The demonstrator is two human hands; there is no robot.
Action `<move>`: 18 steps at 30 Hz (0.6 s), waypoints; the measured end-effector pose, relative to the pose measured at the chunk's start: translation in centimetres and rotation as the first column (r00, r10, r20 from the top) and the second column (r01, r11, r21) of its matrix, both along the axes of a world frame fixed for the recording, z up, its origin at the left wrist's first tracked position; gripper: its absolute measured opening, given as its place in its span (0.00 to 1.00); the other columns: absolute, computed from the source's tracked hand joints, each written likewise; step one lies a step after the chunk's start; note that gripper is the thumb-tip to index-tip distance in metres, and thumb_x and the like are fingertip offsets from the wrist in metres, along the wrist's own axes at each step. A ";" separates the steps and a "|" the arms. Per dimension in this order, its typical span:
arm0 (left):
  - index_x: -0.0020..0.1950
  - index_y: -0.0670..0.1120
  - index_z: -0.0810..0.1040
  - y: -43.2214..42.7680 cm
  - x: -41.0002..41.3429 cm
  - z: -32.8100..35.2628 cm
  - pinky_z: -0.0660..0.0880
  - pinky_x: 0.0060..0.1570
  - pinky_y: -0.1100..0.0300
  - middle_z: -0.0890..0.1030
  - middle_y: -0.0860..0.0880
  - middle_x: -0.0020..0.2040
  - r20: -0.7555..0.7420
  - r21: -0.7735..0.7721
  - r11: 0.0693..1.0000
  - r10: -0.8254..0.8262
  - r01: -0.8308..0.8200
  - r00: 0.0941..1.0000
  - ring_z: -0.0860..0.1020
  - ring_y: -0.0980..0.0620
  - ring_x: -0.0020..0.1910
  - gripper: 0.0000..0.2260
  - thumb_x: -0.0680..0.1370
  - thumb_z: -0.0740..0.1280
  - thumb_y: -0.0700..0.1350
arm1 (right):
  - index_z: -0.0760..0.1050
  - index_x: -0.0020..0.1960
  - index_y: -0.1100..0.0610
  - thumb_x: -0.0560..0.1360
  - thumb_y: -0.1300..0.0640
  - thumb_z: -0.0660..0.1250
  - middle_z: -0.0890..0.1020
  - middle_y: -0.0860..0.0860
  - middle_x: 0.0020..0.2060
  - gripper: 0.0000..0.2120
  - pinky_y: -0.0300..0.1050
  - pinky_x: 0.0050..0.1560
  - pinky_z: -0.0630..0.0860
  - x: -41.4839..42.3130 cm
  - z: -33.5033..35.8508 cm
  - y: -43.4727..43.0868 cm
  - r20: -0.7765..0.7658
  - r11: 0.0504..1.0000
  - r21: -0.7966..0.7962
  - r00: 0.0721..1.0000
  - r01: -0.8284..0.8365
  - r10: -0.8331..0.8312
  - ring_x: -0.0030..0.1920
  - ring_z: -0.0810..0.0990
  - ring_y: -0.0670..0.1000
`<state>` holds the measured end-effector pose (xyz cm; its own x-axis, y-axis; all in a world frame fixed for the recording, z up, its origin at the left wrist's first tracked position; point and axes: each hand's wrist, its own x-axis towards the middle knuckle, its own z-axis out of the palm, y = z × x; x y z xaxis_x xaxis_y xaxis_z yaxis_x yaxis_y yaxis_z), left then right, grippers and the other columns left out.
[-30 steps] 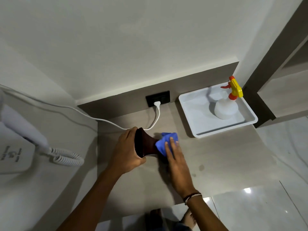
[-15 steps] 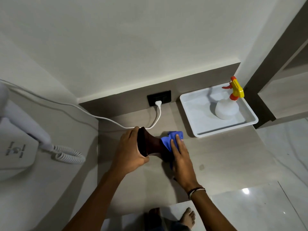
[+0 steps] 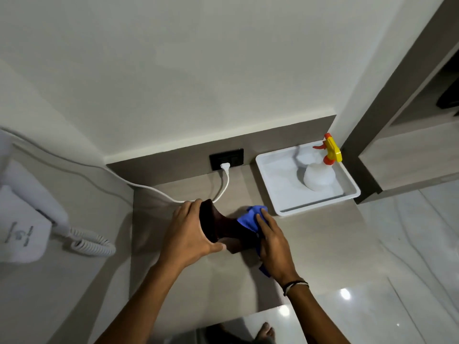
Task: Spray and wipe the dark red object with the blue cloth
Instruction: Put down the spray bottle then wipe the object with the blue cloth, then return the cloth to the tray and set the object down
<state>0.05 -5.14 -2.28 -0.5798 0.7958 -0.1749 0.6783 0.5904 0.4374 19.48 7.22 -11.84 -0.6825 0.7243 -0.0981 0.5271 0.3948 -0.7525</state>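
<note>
The dark red object [image 3: 221,227], vase-shaped with a flared end, lies on its side over the grey counter [image 3: 310,244]. My left hand [image 3: 188,232] grips its wide flared end. My right hand [image 3: 273,242] presses the blue cloth [image 3: 250,218] against the object's narrow part; the cloth wraps around it and a corner hangs out below my wrist. The white spray bottle [image 3: 319,177] with a yellow and orange trigger head stands in the white tray [image 3: 273,189] at the back right, apart from both hands.
A white cable [image 3: 224,187] runs from the black wall socket [image 3: 226,158] across the counter just behind my left hand. A white wall-mounted hair dryer [image 3: 29,219] with a coiled cord is on the left. Glossy floor and my bare foot [image 3: 267,331] show below the counter edge.
My right hand has slid the blue cloth along the dark red object toward its far end and spread over it. My left hand keeps its grip on the flared end.
</note>
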 end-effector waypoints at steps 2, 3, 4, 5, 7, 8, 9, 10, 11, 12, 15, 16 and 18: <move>0.71 0.51 0.69 0.8 -0.1 0.2 0.73 0.66 0.51 0.73 0.53 0.65 -0.051 0.007 1.000 -0.004 0.005 0.999 0.70 0.49 0.65 0.57 0.47 0.74 0.75 | 0.65 0.84 0.59 0.78 0.75 0.63 0.62 0.54 0.86 0.35 0.56 0.85 0.65 0.6 0.9 1.0 -0.024 0.995 0.084 0.999 0.045 -0.044 0.84 0.63 0.53; 0.72 0.50 0.69 1.5 0.0 0.1 0.72 0.67 0.51 0.73 0.52 0.65 -0.078 0.020 1.000 -0.001 0.002 0.997 0.70 0.48 0.65 0.59 0.46 0.72 0.77 | 0.64 0.84 0.59 0.78 0.76 0.63 0.60 0.53 0.86 0.36 0.51 0.84 0.64 0.8 1.4 1.7 -0.021 0.990 0.132 0.999 0.052 -0.049 0.82 0.63 0.50; 0.72 0.50 0.69 1.9 0.5 0.1 0.72 0.67 0.50 0.73 0.52 0.65 -0.103 0.014 1.000 -0.016 0.018 0.995 0.70 0.48 0.65 0.60 0.46 0.70 0.80 | 0.63 0.85 0.58 0.78 0.75 0.63 0.59 0.53 0.86 0.37 0.48 0.83 0.63 0.9 1.8 2.4 -0.017 0.984 0.175 0.999 0.043 -0.040 0.82 0.62 0.49; 0.72 0.49 0.69 2.7 1.0 0.2 0.71 0.67 0.50 0.73 0.51 0.65 -0.117 0.021 0.999 -0.040 0.043 0.992 0.69 0.48 0.65 0.61 0.46 0.68 0.81 | 0.61 0.85 0.58 0.79 0.74 0.63 0.58 0.53 0.87 0.37 0.47 0.84 0.61 0.8 2.2 3.7 -0.005 0.978 0.207 1.000 0.018 -0.018 0.83 0.60 0.49; 0.73 0.48 0.68 3.9 1.3 0.0 0.70 0.68 0.50 0.73 0.50 0.66 -0.153 0.007 0.998 -0.059 0.060 0.986 0.69 0.47 0.64 0.63 0.47 0.65 0.84 | 0.60 0.86 0.57 0.81 0.71 0.62 0.57 0.54 0.87 0.35 0.49 0.87 0.58 0.3 2.6 6.6 0.040 0.983 0.179 0.999 -0.039 0.032 0.86 0.57 0.53; 0.74 0.47 0.68 4.6 1.3 -0.1 0.70 0.69 0.50 0.73 0.50 0.67 -0.172 -0.003 0.998 -0.058 0.059 0.983 0.69 0.47 0.65 0.64 0.47 0.64 0.85 | 0.59 0.86 0.57 0.81 0.70 0.61 0.57 0.55 0.87 0.34 0.53 0.88 0.58 -0.1 2.7 8.3 0.069 0.985 0.158 0.996 -0.064 0.054 0.87 0.56 0.55; 0.75 0.46 0.68 5.1 1.4 -0.2 0.69 0.69 0.49 0.73 0.49 0.67 -0.192 -0.014 0.999 -0.053 0.051 0.980 0.69 0.46 0.65 0.65 0.48 0.63 0.86 | 0.59 0.86 0.57 0.82 0.70 0.61 0.56 0.55 0.87 0.34 0.56 0.87 0.58 -0.6 2.6 10.1 0.100 0.984 0.155 0.992 -0.087 0.072 0.87 0.55 0.57; 0.76 0.46 0.67 5.7 1.6 -0.4 0.69 0.71 0.48 0.73 0.48 0.68 -0.205 -0.019 0.999 -0.038 0.035 0.978 0.69 0.45 0.66 0.66 0.48 0.61 0.87 | 0.59 0.86 0.57 0.82 0.70 0.61 0.56 0.56 0.87 0.34 0.58 0.87 0.58 -1.2 2.4 12.1 0.137 0.979 0.170 0.986 -0.115 0.092 0.88 0.55 0.59; 0.76 0.46 0.67 6.1 1.8 -0.6 0.68 0.72 0.47 0.72 0.48 0.69 -0.217 -0.015 1.000 -0.023 0.020 0.976 0.68 0.44 0.68 0.67 0.48 0.60 0.87 | 0.58 0.86 0.58 0.82 0.70 0.61 0.55 0.56 0.87 0.34 0.58 0.87 0.59 -1.8 2.1 14.0 0.179 0.970 0.195 0.977 -0.147 0.113 0.88 0.54 0.59; 0.77 0.45 0.67 6.4 2.0 -0.8 0.67 0.73 0.46 0.72 0.47 0.69 -0.224 -0.011 1.000 -0.009 0.007 0.975 0.68 0.44 0.69 0.68 0.48 0.57 0.89 | 0.57 0.86 0.58 0.82 0.69 0.63 0.54 0.56 0.87 0.35 0.58 0.87 0.60 -2.3 1.6 15.6 0.232 0.954 0.228 0.962 -0.195 0.142 0.88 0.54 0.60; 0.77 0.44 0.67 7.0 2.5 -1.2 0.63 0.76 0.43 0.72 0.45 0.70 -0.236 -0.008 1.000 0.022 -0.024 0.971 0.65 0.43 0.70 0.69 0.50 0.52 0.90 | 0.49 0.87 0.61 0.81 0.65 0.70 0.48 0.58 0.88 0.43 0.54 0.85 0.63 -3.7 -0.3 19.3 0.423 0.864 0.306 0.870 -0.400 0.253 0.88 0.52 0.62; 0.77 0.43 0.67 7.2 2.7 -1.4 0.60 0.77 0.43 0.72 0.45 0.71 -0.245 0.000 0.999 0.039 -0.040 0.969 0.63 0.43 0.71 0.69 0.51 0.53 0.90 | 0.47 0.88 0.61 0.81 0.64 0.71 0.45 0.59 0.88 0.44 0.52 0.85 0.63 -4.2 -1.0 20.3 0.465 0.842 0.300 0.839 -0.449 0.282 0.88 0.51 0.62; 0.79 0.45 0.65 7.4 3.2 -1.7 0.53 0.77 0.44 0.70 0.45 0.74 -0.222 0.009 0.999 0.044 -0.043 0.974 0.58 0.44 0.75 0.67 0.53 0.54 0.90 | 0.43 0.87 0.62 0.84 0.63 0.66 0.42 0.60 0.88 0.42 0.52 0.87 0.57 -5.2 -2.3 21.5 0.520 0.829 0.254 0.793 -0.499 0.318 0.88 0.46 0.63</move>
